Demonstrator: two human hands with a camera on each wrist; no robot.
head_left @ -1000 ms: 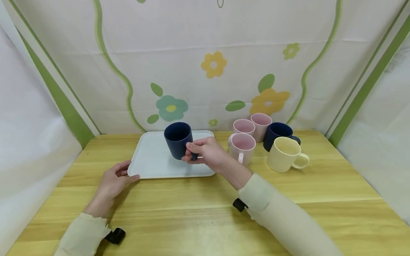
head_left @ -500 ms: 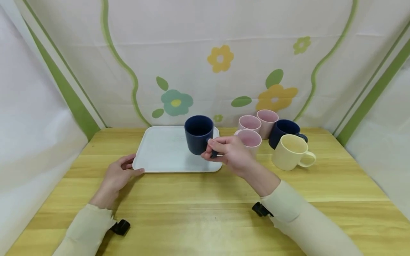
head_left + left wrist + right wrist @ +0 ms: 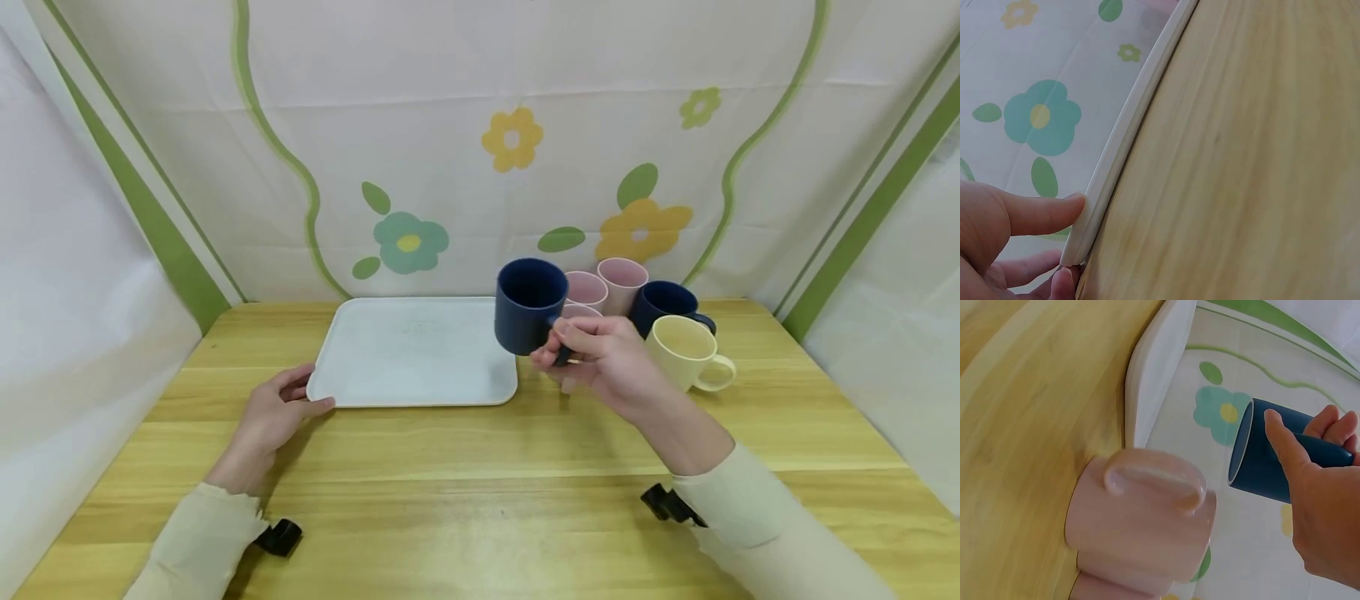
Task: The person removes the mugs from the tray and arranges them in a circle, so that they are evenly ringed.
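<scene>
By its handle my right hand holds a dark blue mug up off the table, its opening facing upward. In the head view the mug overlaps the right edge of a white rectangular tray and part of the pink mugs. The right wrist view shows the thumb laid along the mug's side, with fingers at the handle. At the tray's front left corner, my left hand pinches the rim, thumb on the front edge and fingers around the corner. Nothing stands on the tray.
To the right stand three pink mugs, the nearest pink mug partly hidden behind the right hand. Beside them are a second dark blue mug and a pale yellow mug. A flowered curtain hangs behind the wooden table.
My right hand has carried the dark blue mug rightward and upward, from over the tray to beside the pink mugs. The left hand keeps its place at the tray corner.
</scene>
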